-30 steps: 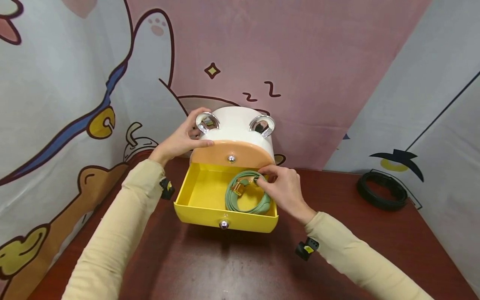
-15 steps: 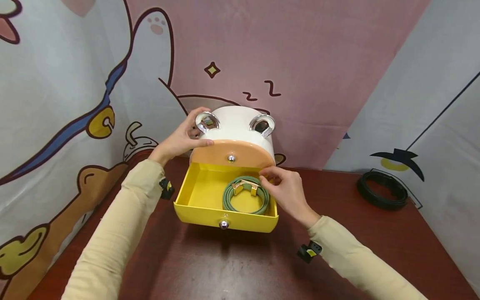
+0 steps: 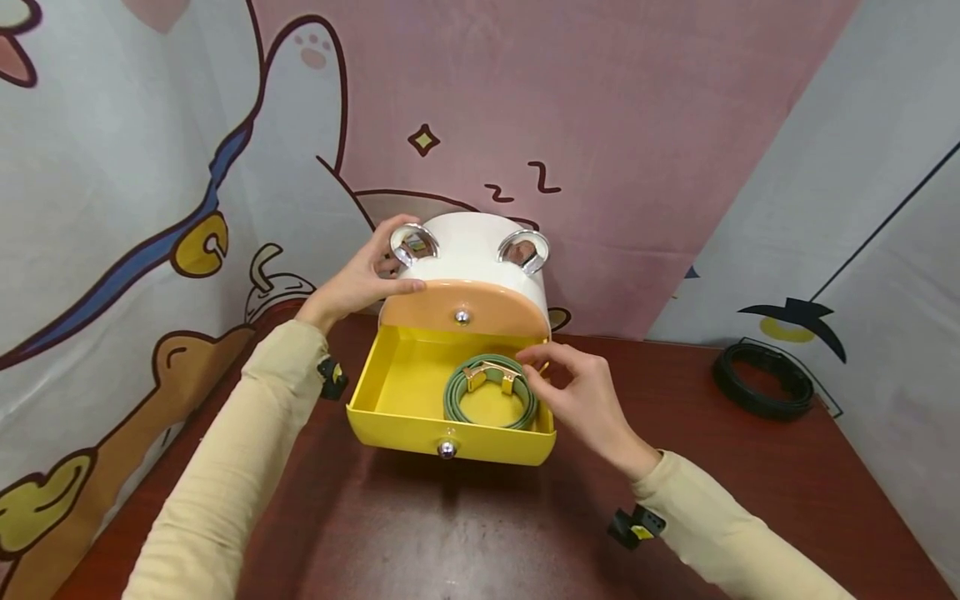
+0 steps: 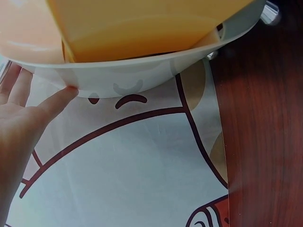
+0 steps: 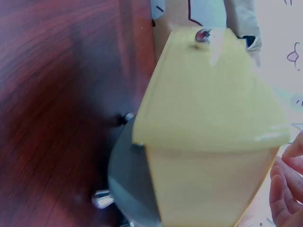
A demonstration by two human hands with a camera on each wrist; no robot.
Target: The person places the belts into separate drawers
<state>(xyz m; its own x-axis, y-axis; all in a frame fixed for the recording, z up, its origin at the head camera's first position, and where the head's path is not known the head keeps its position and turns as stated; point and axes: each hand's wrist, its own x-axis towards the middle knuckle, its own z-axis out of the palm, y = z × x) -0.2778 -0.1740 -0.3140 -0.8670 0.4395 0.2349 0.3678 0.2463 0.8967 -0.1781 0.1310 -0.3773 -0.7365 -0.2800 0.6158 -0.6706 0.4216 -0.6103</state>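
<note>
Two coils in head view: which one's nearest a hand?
The green coil with the gold buckle, in the yellow drawer by the right hand. The black coil lies apart on the table.

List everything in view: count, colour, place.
wooden table: one, reddish brown, beneath
rounded glossy box: one, white, on table
mirrored round ornaments: two, chrome, box top
open drawer: one, yellow, box's lower front
curved panel: one, orange, above drawer
round knobs: two, silver, panel and drawer
coiled gold-buckled belt: one, green, drawer's right half
coiled band: one, black, table's right
small feet: at least two, silver, under box
cartoon-print cloth: count unclear, pink and white, around table
wrist devices: two, mostly black, at wrists
sleeves: two, cream, forearms
left hand: one, gripping box's left side
right hand: one, at drawer's right edge
</note>
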